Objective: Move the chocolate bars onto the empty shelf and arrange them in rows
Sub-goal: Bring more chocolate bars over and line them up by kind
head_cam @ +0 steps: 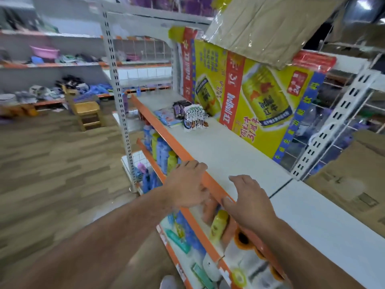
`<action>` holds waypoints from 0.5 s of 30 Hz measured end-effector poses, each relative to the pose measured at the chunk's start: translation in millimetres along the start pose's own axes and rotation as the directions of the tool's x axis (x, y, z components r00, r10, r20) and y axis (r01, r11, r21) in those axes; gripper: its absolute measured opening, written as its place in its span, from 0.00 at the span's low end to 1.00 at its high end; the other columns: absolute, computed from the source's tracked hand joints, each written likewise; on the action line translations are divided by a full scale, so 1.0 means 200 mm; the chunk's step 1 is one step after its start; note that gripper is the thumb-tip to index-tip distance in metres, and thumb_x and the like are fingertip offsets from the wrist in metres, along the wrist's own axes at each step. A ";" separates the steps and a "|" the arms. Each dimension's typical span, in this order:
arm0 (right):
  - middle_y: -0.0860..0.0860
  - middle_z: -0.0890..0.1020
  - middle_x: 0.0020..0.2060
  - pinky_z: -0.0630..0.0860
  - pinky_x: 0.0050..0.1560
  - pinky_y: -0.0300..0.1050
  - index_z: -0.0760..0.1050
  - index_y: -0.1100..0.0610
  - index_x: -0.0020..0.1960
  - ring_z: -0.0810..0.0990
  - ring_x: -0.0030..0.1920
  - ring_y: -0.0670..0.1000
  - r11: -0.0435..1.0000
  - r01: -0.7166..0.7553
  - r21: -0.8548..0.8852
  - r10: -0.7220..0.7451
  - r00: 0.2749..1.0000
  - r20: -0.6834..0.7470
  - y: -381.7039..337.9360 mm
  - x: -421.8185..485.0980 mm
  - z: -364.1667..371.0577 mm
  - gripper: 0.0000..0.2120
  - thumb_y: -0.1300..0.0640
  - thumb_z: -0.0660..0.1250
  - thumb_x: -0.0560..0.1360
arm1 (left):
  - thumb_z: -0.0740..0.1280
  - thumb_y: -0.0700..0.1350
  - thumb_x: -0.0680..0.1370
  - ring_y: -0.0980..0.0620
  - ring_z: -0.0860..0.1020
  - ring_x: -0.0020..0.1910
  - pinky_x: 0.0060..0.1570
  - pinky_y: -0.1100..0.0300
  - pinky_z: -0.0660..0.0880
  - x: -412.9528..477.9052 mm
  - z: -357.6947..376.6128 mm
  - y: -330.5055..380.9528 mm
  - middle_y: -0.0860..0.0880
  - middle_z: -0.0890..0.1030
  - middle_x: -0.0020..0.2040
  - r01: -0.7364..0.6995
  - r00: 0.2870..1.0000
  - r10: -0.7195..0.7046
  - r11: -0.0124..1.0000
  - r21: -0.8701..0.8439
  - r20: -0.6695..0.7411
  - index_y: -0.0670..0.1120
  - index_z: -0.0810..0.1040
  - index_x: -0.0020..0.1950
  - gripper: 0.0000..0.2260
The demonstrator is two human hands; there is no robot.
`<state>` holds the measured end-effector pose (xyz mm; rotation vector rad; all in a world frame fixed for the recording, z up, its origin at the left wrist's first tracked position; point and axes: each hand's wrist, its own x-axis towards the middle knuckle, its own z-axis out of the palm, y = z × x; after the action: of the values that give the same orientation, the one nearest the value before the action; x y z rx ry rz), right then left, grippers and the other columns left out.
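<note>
A white shelf (pixel 225 151) with an orange front edge runs away from me. At its far end lie dark purple chocolate bars (pixel 180 109) in a small pile, beside a standing row of white packets (pixel 194 119) and a pale blue pack (pixel 166 118). My left hand (pixel 187 184) hovers at the orange edge, fingers loosely spread and holding nothing. My right hand (pixel 248 201) is over the near part of the shelf, fingers relaxed, also holding nothing. Both hands are well short of the chocolate bars.
A yellow and red drink carton (pixel 250 97) stands at the back of the shelf, with cardboard (pixel 266 28) above it. Bottles (pixel 162 153) fill the lower shelves. A wooden stool (pixel 85 111) stands on the floor to the left. Cardboard boxes (pixel 354 180) sit at right.
</note>
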<state>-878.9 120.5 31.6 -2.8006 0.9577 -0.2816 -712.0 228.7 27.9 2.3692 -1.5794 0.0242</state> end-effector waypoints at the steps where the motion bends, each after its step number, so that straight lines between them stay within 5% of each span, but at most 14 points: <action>1: 0.47 0.69 0.67 0.68 0.64 0.49 0.64 0.48 0.72 0.68 0.66 0.51 1.000 0.011 0.007 -0.011 1.000 0.009 -0.03 0.11 0.03 0.30 0.41 0.64 0.72 | 0.63 0.58 0.74 0.48 0.66 0.67 0.65 0.51 0.64 0.07 0.00 -0.08 0.51 0.70 0.66 0.009 1.000 -0.009 1.000 0.009 0.011 0.50 0.63 0.73 0.29; 15: 0.47 0.71 0.65 0.68 0.63 0.49 0.66 0.48 0.70 0.69 0.65 0.51 0.994 0.087 0.063 -0.090 0.995 0.038 -0.33 1.40 0.26 0.27 0.39 0.63 0.73 | 0.62 0.60 0.74 0.49 0.65 0.67 0.66 0.50 0.62 0.96 -0.12 -0.96 0.52 0.70 0.67 0.053 0.997 -0.057 0.996 0.068 0.054 0.52 0.63 0.73 0.29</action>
<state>-610.2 3.2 31.2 -2.7858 0.8040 -0.2596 -458.1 128.8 39.5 2.4841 -1.5605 -0.0003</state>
